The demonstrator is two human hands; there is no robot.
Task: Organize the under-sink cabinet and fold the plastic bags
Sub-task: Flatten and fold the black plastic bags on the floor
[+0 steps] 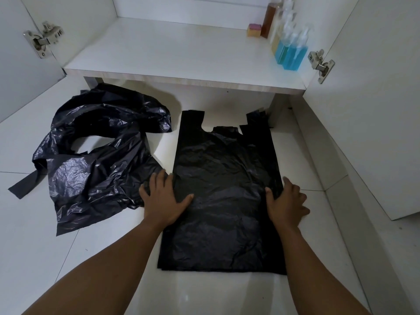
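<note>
A black plastic bag (pixel 223 178) lies spread flat on the white tiled floor, its two handles pointing toward the cabinet. My left hand (pixel 163 198) rests flat on the bag's left edge, fingers straight and spread. My right hand (pixel 287 201) lies flat on the bag's right edge, thumb on the plastic. To the left sits a crumpled heap of black plastic bags (pixel 97 155), touching the flat bag near my left hand. The open under-sink cabinet's shelf (pixel 159 53) is straight ahead.
At the shelf's right stand bottles of blue liquid (pixel 289 54), a brown bottle (pixel 269 19) and a small pink-and-yellow sponge (pixel 254 30). Both cabinet doors stand open: left door (pixel 20 71), right door (pixel 372 110). Metal hinges (pixel 43 39) jut out from both doors.
</note>
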